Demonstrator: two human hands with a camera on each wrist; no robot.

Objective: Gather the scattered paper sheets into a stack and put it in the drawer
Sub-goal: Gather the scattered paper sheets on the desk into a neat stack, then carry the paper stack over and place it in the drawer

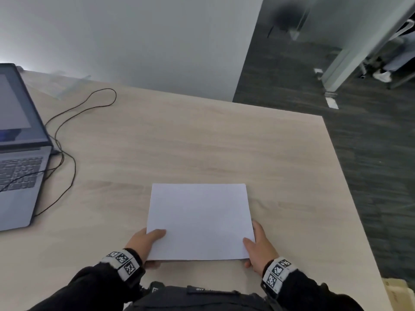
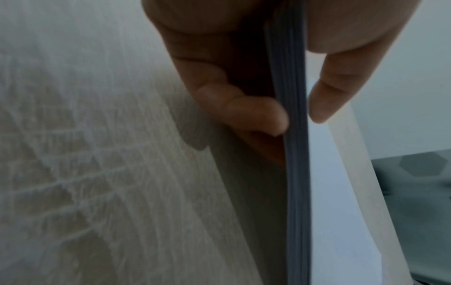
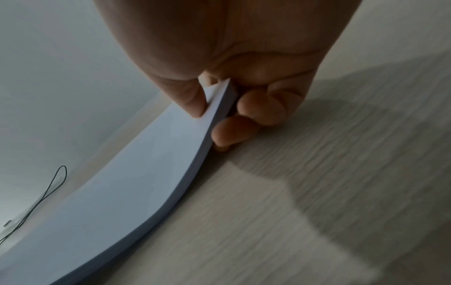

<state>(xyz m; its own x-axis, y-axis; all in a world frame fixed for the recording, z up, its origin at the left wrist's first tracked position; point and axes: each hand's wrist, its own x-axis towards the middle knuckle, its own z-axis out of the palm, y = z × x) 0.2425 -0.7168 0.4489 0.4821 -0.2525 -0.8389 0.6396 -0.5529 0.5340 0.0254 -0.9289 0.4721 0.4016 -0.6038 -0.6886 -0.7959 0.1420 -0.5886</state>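
Note:
A squared-up stack of white paper sheets [image 1: 199, 221] is held just above the near part of the wooden table [image 1: 202, 149]. My left hand [image 1: 147, 244] grips its near left corner, thumb on top and fingers underneath. My right hand [image 1: 258, 245] grips the near right corner the same way. In the left wrist view the stack's edge [image 2: 296, 154] shows several layers pinched between thumb and fingers. The right wrist view shows the stack [image 3: 136, 173] bending slightly, thumb pressed on its top. No drawer is visible in any view.
An open laptop [image 1: 20, 149] stands at the table's left edge, with a thin black cable [image 1: 67, 140] looping across the table beside it. The table's right edge [image 1: 350, 187] drops to dark carpet. A wall runs behind the table.

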